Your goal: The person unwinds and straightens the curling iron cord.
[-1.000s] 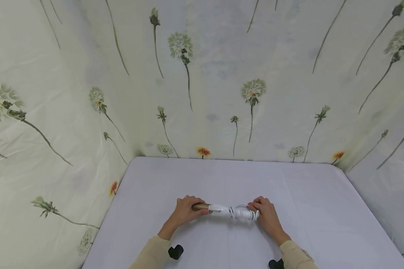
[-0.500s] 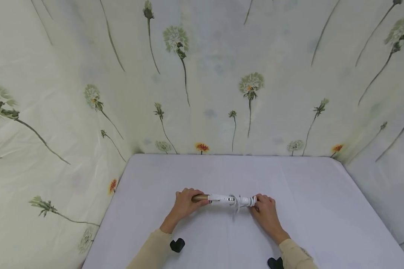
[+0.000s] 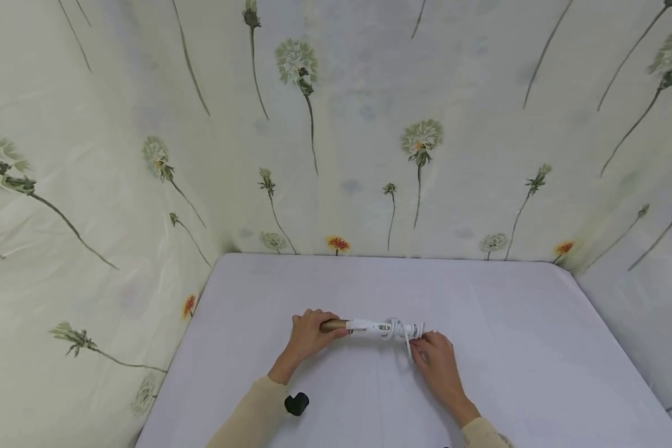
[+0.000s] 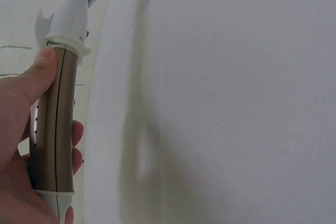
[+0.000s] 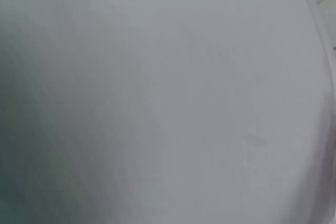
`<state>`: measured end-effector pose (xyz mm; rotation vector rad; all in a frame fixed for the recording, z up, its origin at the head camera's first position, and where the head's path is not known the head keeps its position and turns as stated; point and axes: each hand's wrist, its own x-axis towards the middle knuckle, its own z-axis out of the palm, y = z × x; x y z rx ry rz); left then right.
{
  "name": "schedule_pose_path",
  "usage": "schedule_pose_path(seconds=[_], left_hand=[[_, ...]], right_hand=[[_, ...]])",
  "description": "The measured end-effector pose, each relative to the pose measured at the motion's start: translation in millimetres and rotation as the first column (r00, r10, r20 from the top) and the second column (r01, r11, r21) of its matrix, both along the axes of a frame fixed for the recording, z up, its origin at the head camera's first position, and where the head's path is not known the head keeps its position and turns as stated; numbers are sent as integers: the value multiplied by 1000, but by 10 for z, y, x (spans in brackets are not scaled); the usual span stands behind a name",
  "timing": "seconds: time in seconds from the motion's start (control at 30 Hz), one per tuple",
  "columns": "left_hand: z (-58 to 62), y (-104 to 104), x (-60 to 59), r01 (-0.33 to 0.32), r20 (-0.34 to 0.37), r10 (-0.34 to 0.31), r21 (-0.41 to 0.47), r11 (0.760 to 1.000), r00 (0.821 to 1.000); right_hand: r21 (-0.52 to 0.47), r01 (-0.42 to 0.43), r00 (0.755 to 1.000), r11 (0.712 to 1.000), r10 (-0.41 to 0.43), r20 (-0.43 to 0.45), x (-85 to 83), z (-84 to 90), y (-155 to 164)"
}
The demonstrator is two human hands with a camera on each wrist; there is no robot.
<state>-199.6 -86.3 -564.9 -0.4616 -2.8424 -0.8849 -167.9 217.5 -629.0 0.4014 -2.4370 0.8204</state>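
Curling iron [image 3: 369, 326] held over the table [image 3: 509, 348], cord [image 3: 406, 333] at its three o'clock end.
Left hand [image 3: 308, 336] grips the gold barrel; right hand [image 3: 434, 361] pinches the cord; a hard tug could loosen the coils.

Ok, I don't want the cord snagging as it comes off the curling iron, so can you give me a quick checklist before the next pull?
1. Left hand grips the gold barrel: ok.
2. Right hand pinches a cord strand: ok.
3. Cord fully off the white handle: not ok, loops remain.
4. Knots in the loops: cannot tell.
5. Table bare around the right hand: ok.
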Motion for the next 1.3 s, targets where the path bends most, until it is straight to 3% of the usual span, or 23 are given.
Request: schedule_pose_path(seconds=[0.1, 0.17, 0.23, 0.3, 0.37, 0.43, 0.63, 0.8, 1.13, 1.3], left_hand=[[-12, 0, 5, -15, 2, 15, -13, 1000, 1000], [-18, -2, 10, -23, 3, 23, -9, 1000, 1000], [-24, -3, 15, -29, 3, 29, -4, 1000, 1000], [-24, -5, 19, -32, -1, 32, 4, 999, 999], [-23, -7, 20, -32, -4, 32, 9, 999, 999], [-24, -6, 20, -30, -7, 30, 11, 999, 1000], [-23, 13, 17, -26, -24, 26, 16, 1000, 999], [-14, 43, 19, -24, -41, 24, 1, 1000, 999], [16, 89, 22, -36, -30, 36, 0, 999, 999], [27, 89, 18, -38, -46, 37, -15, 999, 998]], right_hand=[[-124, 63, 994, 990, -51, 101, 107, 71, -62], [-233, 93, 980, 968, -47, 195, 183, 135, -106], [-346, 98, 965, 933, -3, 263, 241, 204, -141], [-451, 62, 955, 890, 78, 285, 276, 267, -163], [-501, 21, 946, 865, 145, 290, 295, 323, -177], [-508, -5, 940, 861, 178, 291, 299, 368, -190], [-458, -75, 935, 886, 223, 278, 300, 441, -225], [-428, -189, 903, 884, 328, 279, 318, 473, -256], [-335, -358, 903, 872, 414, 112, 280, 970, -340], [-301, -400, 894, 866, 441, 80, 145, 964, -290]])
